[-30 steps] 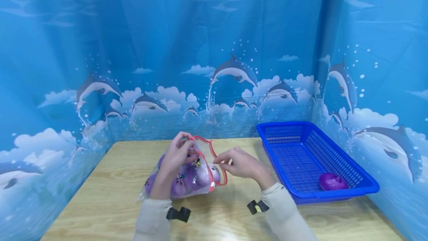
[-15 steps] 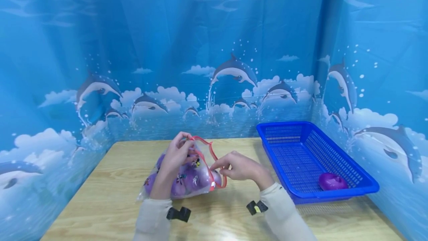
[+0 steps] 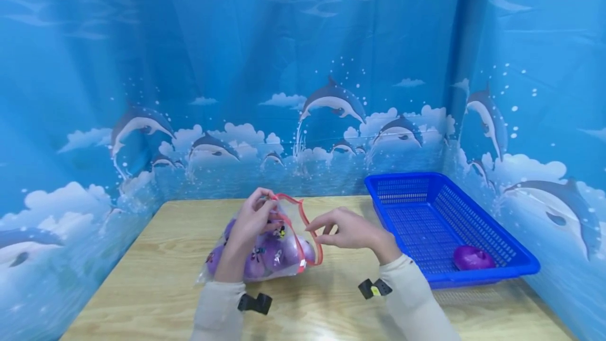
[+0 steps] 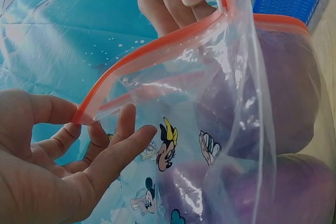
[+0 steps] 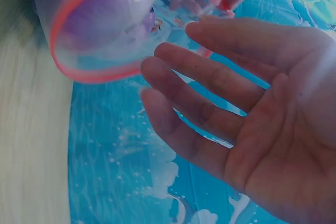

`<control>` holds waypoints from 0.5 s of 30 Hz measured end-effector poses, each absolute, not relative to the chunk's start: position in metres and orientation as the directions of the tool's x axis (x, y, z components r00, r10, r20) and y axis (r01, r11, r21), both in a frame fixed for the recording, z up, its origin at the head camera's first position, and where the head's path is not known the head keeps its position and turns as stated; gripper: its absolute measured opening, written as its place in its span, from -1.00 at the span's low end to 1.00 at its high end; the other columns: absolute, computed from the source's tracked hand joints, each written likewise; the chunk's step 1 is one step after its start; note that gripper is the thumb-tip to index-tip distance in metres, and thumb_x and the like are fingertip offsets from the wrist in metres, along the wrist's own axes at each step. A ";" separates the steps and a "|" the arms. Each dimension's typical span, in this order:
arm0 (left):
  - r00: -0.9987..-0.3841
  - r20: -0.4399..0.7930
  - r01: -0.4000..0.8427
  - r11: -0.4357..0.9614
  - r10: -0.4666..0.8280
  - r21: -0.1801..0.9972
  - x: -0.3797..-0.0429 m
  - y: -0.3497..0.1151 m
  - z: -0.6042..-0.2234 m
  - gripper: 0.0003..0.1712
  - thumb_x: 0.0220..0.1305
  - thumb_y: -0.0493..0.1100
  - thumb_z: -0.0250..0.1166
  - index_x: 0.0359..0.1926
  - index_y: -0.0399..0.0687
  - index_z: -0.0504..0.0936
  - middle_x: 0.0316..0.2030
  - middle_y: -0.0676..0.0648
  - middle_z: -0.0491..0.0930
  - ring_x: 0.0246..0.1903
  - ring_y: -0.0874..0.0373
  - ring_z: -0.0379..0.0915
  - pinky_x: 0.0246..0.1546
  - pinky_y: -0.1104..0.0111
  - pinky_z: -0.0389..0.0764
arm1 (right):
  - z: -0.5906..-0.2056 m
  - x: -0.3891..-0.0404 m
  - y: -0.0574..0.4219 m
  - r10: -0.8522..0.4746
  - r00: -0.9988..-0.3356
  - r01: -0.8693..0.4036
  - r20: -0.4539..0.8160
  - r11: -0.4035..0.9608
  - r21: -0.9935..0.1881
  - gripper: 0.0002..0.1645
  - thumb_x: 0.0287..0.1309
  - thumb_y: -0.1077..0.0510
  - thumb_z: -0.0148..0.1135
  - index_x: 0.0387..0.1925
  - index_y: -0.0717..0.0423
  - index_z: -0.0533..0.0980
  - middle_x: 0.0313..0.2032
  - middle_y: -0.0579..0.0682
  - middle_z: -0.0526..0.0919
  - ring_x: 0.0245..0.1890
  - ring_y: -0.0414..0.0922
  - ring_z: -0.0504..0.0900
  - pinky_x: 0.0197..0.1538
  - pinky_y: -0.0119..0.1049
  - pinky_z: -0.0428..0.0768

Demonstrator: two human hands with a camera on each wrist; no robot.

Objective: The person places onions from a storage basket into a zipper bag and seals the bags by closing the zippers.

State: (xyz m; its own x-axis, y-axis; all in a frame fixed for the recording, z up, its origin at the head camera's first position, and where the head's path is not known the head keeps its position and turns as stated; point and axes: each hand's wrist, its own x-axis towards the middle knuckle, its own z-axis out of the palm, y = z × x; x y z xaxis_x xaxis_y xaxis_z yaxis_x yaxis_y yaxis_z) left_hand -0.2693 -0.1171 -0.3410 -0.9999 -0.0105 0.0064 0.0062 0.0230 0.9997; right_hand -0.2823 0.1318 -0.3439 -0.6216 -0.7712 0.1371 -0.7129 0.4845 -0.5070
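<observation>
A clear zip bag (image 4: pixel 247 103) with an orange-red zip edge and cartoon prints lies on its side on the table, its mouth gaping to the right. Several rounded purple things (image 4: pixel 268 87) fill it; the frontmost is pale purple and sits at the mouth. My left hand (image 3: pixel 248 225) pinches the far corner of the zip edge between thumb and finger. My right hand (image 3: pixel 352 229) hovers at the right of the mouth, fingers extended and slightly spread, fingertips (image 5: pixel 152 66) close to the zip edge. Its palm holds nothing in the right wrist view.
On the right of the table (image 3: pixel 156 257) stands a blue perforated plastic basket (image 3: pixel 393 220). One shiny purple onion-shaped thing (image 3: pixel 473 258) lies in its near end. A blue dolphin-print curtain (image 3: pixel 284 67) hangs behind the table and along its sides.
My right hand's fingertips reached into the bag's mouth half a second ago; now the hand has drawn back to the right with its fingers loosened. My left hand keeps its pinch on the zip edge.
</observation>
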 end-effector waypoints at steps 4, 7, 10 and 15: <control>-1.000 0.008 0.008 0.026 -0.010 1.000 -0.270 -0.117 -0.342 -0.89 0.50 -0.20 0.12 -0.02 -0.08 0.47 -0.26 -0.07 0.51 -0.35 0.11 0.61 -0.21 0.23 0.83 | -0.330 -0.282 0.144 -0.760 -0.648 -0.665 0.056 0.528 -0.528 -0.62 0.39 0.16 0.27 0.18 0.16 0.63 0.14 0.11 0.73 -0.12 -0.17 0.77 -0.03 -0.39 0.76; -1.000 0.006 0.006 0.028 -0.012 1.000 -0.271 -0.117 -0.344 -0.90 0.51 -0.21 0.11 -0.03 -0.07 0.47 -0.26 -0.08 0.51 -0.35 0.10 0.60 -0.21 0.23 0.83 | -0.319 -0.282 0.156 -0.741 -0.671 -0.625 -0.018 0.579 -0.523 -0.62 0.38 0.13 0.28 0.18 0.08 0.63 0.16 0.06 0.72 -0.09 -0.16 0.75 -0.01 -0.36 0.75; -1.000 0.004 0.003 0.032 -0.010 0.999 -0.272 -0.117 -0.345 -0.91 0.51 -0.21 0.10 -0.04 -0.05 0.47 -0.23 -0.11 0.51 -0.34 0.09 0.60 -0.21 0.23 0.83 | -0.310 -0.283 0.171 -0.720 -0.690 -0.602 -0.076 0.629 -0.492 -0.63 0.35 0.11 0.32 0.16 0.01 0.64 0.15 0.03 0.72 -0.08 -0.16 0.75 -0.01 -0.31 0.77; -1.000 0.014 0.014 0.029 -0.002 0.999 -0.271 -0.117 -0.344 -0.89 0.51 -0.22 0.10 -0.02 -0.08 0.46 -0.24 -0.09 0.51 -0.34 0.10 0.59 -0.19 0.23 0.83 | -0.298 -0.289 0.201 -0.673 -0.726 -0.559 -0.145 0.699 -0.446 -0.62 0.30 0.11 0.38 0.14 -0.04 0.66 0.13 -0.02 0.73 -0.07 -0.18 0.74 -0.02 -0.30 0.78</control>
